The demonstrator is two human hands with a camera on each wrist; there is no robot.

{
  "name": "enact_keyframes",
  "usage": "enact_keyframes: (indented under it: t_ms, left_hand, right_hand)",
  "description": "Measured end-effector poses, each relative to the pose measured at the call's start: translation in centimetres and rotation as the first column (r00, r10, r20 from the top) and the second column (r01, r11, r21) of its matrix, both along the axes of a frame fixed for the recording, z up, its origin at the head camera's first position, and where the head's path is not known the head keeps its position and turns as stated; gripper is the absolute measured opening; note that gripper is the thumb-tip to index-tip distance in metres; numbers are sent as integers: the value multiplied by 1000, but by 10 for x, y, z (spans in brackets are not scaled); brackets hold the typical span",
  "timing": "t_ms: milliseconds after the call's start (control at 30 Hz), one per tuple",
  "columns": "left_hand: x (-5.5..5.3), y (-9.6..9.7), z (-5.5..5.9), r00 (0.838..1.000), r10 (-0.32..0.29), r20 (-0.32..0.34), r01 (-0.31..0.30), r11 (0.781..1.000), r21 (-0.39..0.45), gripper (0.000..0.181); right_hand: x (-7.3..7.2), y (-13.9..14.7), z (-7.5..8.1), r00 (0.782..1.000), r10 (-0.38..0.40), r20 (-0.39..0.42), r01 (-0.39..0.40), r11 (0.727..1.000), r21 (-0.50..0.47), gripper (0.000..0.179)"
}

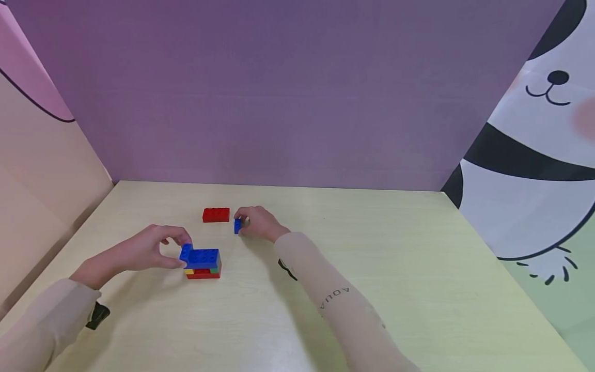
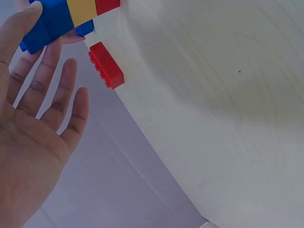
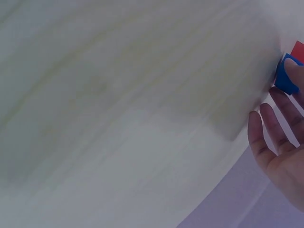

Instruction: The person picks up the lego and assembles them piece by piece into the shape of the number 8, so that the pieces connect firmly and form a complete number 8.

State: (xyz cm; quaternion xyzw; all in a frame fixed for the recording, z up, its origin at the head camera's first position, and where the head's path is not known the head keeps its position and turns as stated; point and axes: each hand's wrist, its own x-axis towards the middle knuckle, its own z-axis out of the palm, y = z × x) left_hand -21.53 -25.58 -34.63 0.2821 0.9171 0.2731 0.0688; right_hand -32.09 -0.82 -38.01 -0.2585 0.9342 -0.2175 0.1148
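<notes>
Toward the left of the table in the head view stands a brick stack (image 1: 204, 262), red at the bottom, yellow and green in the middle, blue above. A small blue brick (image 1: 186, 252) sits raised at its left end. My left hand (image 1: 153, 249) pinches that end between thumb and fingertip; its other fingers spread apart in the left wrist view. Farther back, my right hand (image 1: 261, 223) pinches another small blue brick (image 1: 237, 226) at the table surface. Part of this brick is covered by the thumb (image 3: 295, 69) in the right wrist view.
Just left of the right hand lies a red brick (image 1: 216, 215), studs up. A pale wooden table (image 1: 395, 279) extends to the right. Behind it rises a purple panel (image 1: 288, 103), with a panda picture (image 1: 534, 150) on the right side.
</notes>
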Motion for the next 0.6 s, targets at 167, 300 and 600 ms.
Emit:
enact_keyframes:
  t_ms: [167, 300, 600]
  left_hand:
    - [0, 0, 1, 1000, 0, -1, 0, 1000, -5, 37]
    - [0, 0, 1, 1000, -1, -10, 1, 1000, -4, 36]
    - [1, 0, 1, 1000, -2, 1, 2, 1000, 2, 36]
  right_hand:
    - [0, 1, 3, 999, 37, 1, -37, 999, 12, 38]
    - [1, 1, 5, 999, 54, 5, -54, 998, 22, 37]
    - [6, 3, 10, 996, 89, -25, -89, 996, 19, 37]
